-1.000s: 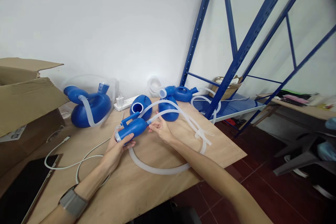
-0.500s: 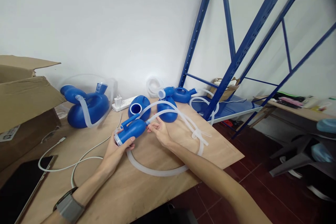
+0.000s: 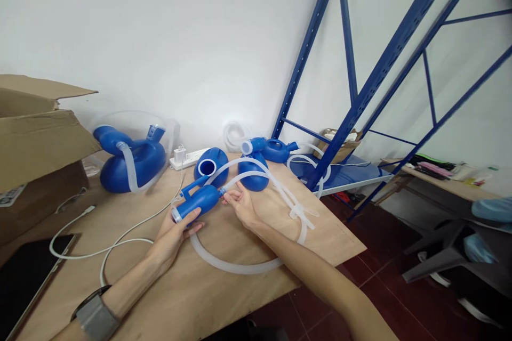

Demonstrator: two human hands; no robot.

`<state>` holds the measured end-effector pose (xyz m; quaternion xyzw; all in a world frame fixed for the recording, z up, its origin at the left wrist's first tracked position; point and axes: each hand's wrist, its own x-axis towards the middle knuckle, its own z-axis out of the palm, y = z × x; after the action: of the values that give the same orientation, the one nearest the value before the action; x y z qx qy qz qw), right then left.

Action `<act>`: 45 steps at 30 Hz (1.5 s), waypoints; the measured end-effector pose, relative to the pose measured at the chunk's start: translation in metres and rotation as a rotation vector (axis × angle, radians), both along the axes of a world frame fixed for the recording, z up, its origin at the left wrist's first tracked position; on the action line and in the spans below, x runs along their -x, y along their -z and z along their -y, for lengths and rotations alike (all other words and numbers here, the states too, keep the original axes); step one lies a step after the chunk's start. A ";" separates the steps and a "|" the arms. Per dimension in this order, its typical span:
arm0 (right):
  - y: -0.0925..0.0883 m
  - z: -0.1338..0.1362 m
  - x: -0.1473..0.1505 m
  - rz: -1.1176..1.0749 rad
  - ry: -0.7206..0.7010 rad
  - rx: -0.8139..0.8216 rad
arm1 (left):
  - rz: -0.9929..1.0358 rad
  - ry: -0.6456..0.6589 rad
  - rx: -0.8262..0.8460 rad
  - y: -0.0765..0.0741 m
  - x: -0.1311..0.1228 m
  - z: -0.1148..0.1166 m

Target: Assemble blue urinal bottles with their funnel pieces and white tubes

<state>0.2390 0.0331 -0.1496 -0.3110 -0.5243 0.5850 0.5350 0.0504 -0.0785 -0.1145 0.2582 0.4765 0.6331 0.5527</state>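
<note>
My left hand (image 3: 182, 229) is wrapped round a blue plastic urinal funnel (image 3: 200, 201), tilted, its pale rim towards the lower left. At the funnel's narrow end, my right hand (image 3: 240, 205) pinches the clear hose (image 3: 250, 174) where it meets the nozzle. Whether the hose is fully seated is hidden by the fingers. The hose arches to the right and loops back over the table, with a tie (image 3: 296, 211) round the bundle. Just behind the funnel stands a blue urinal bottle (image 3: 216, 157) with its mouth uncovered.
More blue urinal bottles stand at the back, one at left (image 3: 132, 168) with its hose. A cardboard box (image 3: 44, 138), a tablet (image 3: 34, 277), a white cable (image 3: 128, 240) and a power strip (image 3: 192, 157) share the table (image 3: 160, 303). A blue metal rack (image 3: 352, 173) borders the right.
The view has shifted slightly. Both hands keep the same hold on the funnel and the hose end, and the left fingers have loosened a little beneath the funnel.
</note>
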 end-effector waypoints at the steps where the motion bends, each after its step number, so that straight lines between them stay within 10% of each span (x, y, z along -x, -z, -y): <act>1: 0.002 0.000 0.001 0.001 -0.006 0.000 | 0.007 0.000 0.011 -0.001 0.000 0.000; 5: -0.006 -0.004 0.001 0.049 -0.106 0.023 | 0.026 -0.015 0.036 -0.008 0.003 -0.002; 9: -0.053 -0.011 -0.035 0.322 -0.306 0.072 | -0.032 -0.051 0.037 -0.012 0.013 -0.005; 14: -0.105 0.008 -0.147 0.481 0.216 -0.158 | -0.176 -0.089 0.010 -0.009 0.026 -0.011; 17: -0.087 0.037 -0.203 0.730 0.560 -0.221 | -0.262 -0.101 -0.038 -0.006 0.028 -0.012; 25: -0.011 0.096 -0.200 1.046 0.464 -0.264 | -0.702 -0.017 -0.188 -0.004 0.014 0.000; 31: -0.033 0.092 -0.177 0.760 0.711 -0.354 | -0.872 0.179 -0.282 0.006 0.006 0.003; 39: -0.081 0.048 -0.147 0.130 0.778 -0.218 | -1.037 -0.154 -0.448 0.010 0.023 -0.003; 45: -0.115 -0.006 -0.154 -0.263 0.881 -0.178 | -0.799 -0.239 -0.263 0.000 0.037 -0.002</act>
<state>0.3929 0.0387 -0.0344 -0.3802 -0.3183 0.2894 0.8188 0.0133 -0.0762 -0.1143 0.4940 0.5948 0.5983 0.2102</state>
